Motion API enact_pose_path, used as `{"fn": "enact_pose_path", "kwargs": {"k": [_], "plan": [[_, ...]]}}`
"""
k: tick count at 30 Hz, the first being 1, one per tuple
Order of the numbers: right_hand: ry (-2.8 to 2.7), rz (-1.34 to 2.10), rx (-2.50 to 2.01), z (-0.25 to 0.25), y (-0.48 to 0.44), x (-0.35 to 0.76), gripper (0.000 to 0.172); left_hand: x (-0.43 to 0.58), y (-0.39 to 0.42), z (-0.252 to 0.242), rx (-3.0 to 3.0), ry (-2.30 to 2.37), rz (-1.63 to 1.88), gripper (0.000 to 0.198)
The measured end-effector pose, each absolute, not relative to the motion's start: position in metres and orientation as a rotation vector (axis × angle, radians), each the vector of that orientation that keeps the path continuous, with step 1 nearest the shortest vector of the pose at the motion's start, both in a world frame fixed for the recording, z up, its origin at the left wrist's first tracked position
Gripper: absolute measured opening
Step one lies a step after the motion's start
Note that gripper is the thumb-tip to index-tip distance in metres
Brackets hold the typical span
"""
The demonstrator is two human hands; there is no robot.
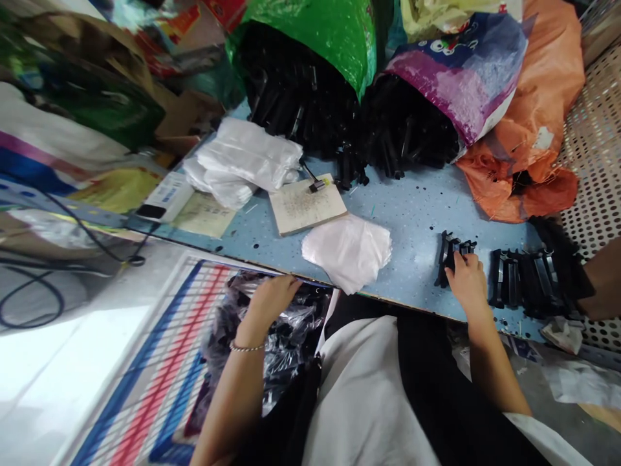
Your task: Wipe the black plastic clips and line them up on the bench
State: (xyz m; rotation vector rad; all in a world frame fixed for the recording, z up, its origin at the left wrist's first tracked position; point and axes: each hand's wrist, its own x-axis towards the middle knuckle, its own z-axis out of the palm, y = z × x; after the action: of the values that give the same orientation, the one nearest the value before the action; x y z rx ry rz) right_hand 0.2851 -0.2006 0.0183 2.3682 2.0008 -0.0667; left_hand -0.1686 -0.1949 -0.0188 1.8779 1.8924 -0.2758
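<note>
My right hand is closed around a small bundle of black plastic pieces with shiny metal parts, which stands on the blue tabletop. Just to its right, more of the same black pieces stand in a row. My left hand is at the table's front edge, above a basket with dark pieces in clear plastic bags. Its fingers point forward and look loosely stretched, with nothing seen in them. Between my hands, a flat stack of thin white plastic bags overhangs the edge a little.
Black pieces spill from a green sack and a purple sack at the back. An orange sack lies against a perforated panel. Folded white bags and a notepad lie left. Another person's arm reaches in from the right.
</note>
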Motion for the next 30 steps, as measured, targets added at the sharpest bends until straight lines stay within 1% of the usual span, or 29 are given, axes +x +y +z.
{"fn": "enact_pose_path", "kwargs": {"k": [2, 4, 6, 8, 10, 12, 14, 15, 17, 19, 21, 24, 27, 30], "plan": [[2.099, -0.124, 2.417, 0.011, -0.204, 0.283, 0.047, -0.128, -0.19, -0.004, 1.949, 1.935, -0.031, 0.03], [2.168, -0.187, 2.443, 0.005, -0.204, 0.278, 0.048, -0.084, -0.182, 0.003, 2.039, 1.841, 0.271, 0.022], [2.146, -0.27, 2.468, 0.0, -0.201, 0.274, 0.049, -0.045, -0.172, 0.0, 2.092, 1.705, 0.516, 0.015], [2.083, -0.395, 2.533, -0.003, -0.197, 0.275, 0.046, -0.02, -0.16, -0.011, 2.109, 1.638, 0.568, 0.015], [2.074, -0.662, 2.628, -0.003, -0.196, 0.278, 0.04, -0.011, -0.148, -0.022, 2.079, 1.609, 0.517, 0.009], [2.071, -1.186, 2.714, -0.001, -0.199, 0.278, 0.037, -0.016, -0.141, -0.031, 1.98, 1.56, 0.511, 0.015], [1.914, -1.894, 2.709, 0.002, -0.207, 0.269, 0.038, -0.027, -0.136, -0.036, 1.805, 1.522, 0.581, 0.016], [1.749, -2.255, 2.64, 0.004, -0.212, 0.261, 0.037, -0.031, -0.135, -0.038, 1.701, 1.506, 0.618, 0.016], [1.32, -2.855, 2.336, 0.004, -0.219, 0.238, 0.036, -0.037, -0.134, -0.041, 1.5, 1.468, 0.69, 0.016], [0.914, -3.198, 1.946, 0.001, -0.221, 0.212, 0.032, -0.038, -0.134, -0.044, 1.347, 1.412, 0.757, 0.013], [0.625, -3.328, 1.725, -0.006, -0.22, 0.193, 0.026, -0.037, -0.135, -0.047, 1.217, 1.402, 0.835, 0.014], [0.427, -3.414, 1.722, -0.017, -0.215, 0.184, 0.02, -0.037, -0.139, -0.048, 1.129, 1.452, 0.903, 0.021], [0.437, -3.469, 1.524, -0.023, -0.211, 0.188, 0.022, -0.04, -0.143, -0.045, 1.35, 1.457, 0.874, 0.008], [0.374, -3.496, 1.302, -0.026, -0.207, 0.191, 0.024, -0.046, -0.148, -0.042, 1.781, 1.484, 0.831, 0.029]]}}
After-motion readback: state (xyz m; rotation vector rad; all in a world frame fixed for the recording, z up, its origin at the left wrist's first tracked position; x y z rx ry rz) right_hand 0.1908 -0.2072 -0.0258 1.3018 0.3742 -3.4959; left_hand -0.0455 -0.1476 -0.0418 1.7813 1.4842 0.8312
